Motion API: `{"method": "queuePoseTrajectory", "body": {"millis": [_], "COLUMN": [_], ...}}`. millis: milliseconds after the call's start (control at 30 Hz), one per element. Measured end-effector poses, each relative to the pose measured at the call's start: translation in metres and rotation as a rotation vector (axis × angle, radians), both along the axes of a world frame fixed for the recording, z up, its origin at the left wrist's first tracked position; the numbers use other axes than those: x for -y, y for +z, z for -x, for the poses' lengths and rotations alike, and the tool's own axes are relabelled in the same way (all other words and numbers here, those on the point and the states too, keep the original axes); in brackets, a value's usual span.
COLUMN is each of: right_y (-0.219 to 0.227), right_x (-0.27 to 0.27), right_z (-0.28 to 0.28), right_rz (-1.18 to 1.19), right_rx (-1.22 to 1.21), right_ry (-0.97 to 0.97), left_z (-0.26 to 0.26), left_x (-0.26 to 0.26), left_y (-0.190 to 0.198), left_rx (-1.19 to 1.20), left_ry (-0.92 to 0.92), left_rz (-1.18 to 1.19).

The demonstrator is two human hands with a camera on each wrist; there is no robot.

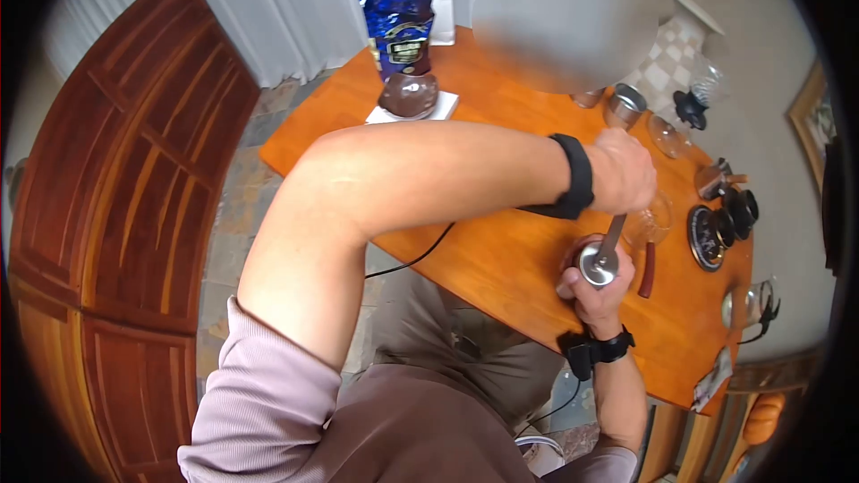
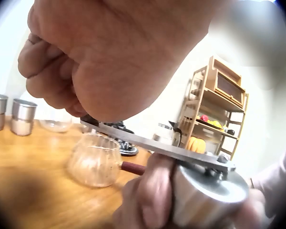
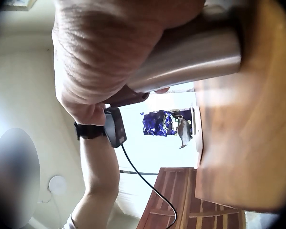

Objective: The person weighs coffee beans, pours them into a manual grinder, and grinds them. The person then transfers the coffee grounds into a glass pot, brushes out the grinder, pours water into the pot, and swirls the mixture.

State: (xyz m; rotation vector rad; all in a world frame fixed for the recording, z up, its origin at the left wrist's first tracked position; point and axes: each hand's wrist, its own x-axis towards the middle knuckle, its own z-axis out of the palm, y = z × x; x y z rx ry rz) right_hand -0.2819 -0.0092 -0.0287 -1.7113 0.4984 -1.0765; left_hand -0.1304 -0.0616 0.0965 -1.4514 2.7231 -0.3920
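Observation:
A hand coffee grinder with a silver steel body stands close over the wooden table, tilted a little. My right hand wraps its fingers and thumb round the body, just below the lid. A flat metal crank runs out from the lid's centre. At its outer end my left hand curls its fingers over the knob, which is hidden in the fist. Beside the grinder sits a clear glass coffee server with a dark red-brown handle.
A blue coffee bag stands at the far left behind a brown domed bowl on a white base. Metal canisters, a glass dripper, a round black tray and a glass pot line the far and right edges.

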Motion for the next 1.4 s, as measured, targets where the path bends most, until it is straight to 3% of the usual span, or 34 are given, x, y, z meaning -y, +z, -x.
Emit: {"method": "queuePoseTrajectory", "body": {"millis": [100, 167, 233, 333, 400, 433, 500, 533, 567, 633, 700, 800, 833, 900, 1100, 1133, 1167, 1200, 1233, 1267, 1300, 1333, 1400], "right_y": [-0.021, 0.006, 0.004, -0.003, -0.008, -0.01, -0.01, -0.006, -0.003, -0.009, -0.003, 0.002, 0.003, 0.005, -0.014, -0.001, 0.009, -0.027, -0.046, -0.044, -0.032, -0.015, 0.006], "right_x": [0.013, -0.008, -0.004, 0.007, 0.014, 0.017, 0.018, 0.016, 0.014, 0.016, 0.013, 0.009, 0.006, 0.004, 0.015, 0.005, -0.007, 0.007, 0.006, 0.0, -0.004, -0.005, 0.001], "right_z": [0.007, 0.003, 0.002, 0.002, 0.004, 0.005, 0.007, 0.007, 0.009, 0.01, 0.009, 0.009, 0.009, 0.011, 0.025, 0.02, 0.016, 0.025, 0.043, 0.045, 0.039, 0.027, 0.012], "right_rz": [0.103, -0.316, -0.279, -0.193, -0.144, -0.121, -0.071, -0.029, 0.016, 0.029, 0.083, -0.065, -0.064, -0.041, 0.11, 0.0, -0.113, 0.126, -0.096, -0.118, -0.168, -0.213, -0.29], "right_rx": [-0.045, 0.026, 0.03, 0.045, 0.069, 0.081, 0.123, 0.096, 0.072, 0.086, 0.05, 0.075, 0.067, 0.025, -0.057, -0.031, 0.0, -0.001, -0.229, -0.23, -0.132, -0.027, 0.194], "right_ry": [0.004, 0.134, 0.074, -0.038, -0.085, -0.104, -0.144, -0.103, -0.07, -0.054, -0.083, -0.061, -0.072, -0.006, 0.011, 0.006, 0.0, -0.122, -0.097, -0.124, -0.062, -0.004, 0.104], "left_z": [0.046, 0.072, 0.084, 0.102, 0.088, 0.063, 0.002, -0.011, -0.024, -0.053, -0.072, -0.079, -0.072, -0.051, 0.05, 0.083, 0.095, 0.104, 0.108, 0.103, 0.093, 0.106, 0.121], "left_x": [-0.006, -0.029, -0.06, -0.101, -0.115, -0.124, -0.142, -0.137, -0.14, -0.135, -0.115, -0.077, -0.062, -0.032, -0.003, 0.018, 0.008, -0.001, -0.016, -0.042, -0.068, -0.063, -0.064], "left_y": [0.008, 0.018, 0.008, -0.026, -0.034, -0.03, -0.013, -0.031, -0.032, -0.027, -0.029, -0.022, -0.018, -0.002, 0.029, 0.008, 0.009, 0.009, 0.013, 0.023, 0.029, 0.02, 0.001], "left_rx": [-0.071, -0.091, -0.062, -0.095, 0.187, 0.189, -0.22, -0.271, -0.266, -0.293, -0.268, -0.106, -0.115, 0.057, 0.211, 0.135, 0.127, 0.16, 0.195, 0.267, 0.336, 0.336, 0.269], "left_ry": [-0.135, -0.217, -0.476, -0.243, -0.039, -0.001, -0.401, -0.374, -0.346, -0.157, -0.133, -0.072, -0.082, 0.045, -0.105, -0.039, -0.069, -0.172, -0.276, -0.385, -0.497, -0.532, -0.483], "left_rz": [-0.049, -0.146, -0.084, -0.059, -0.011, -0.028, 0.125, -0.024, -0.028, -0.022, 0.014, 0.125, 0.126, -0.094, -0.124, -0.155, -0.158, -0.111, -0.067, -0.007, 0.051, 0.033, 0.062]}}
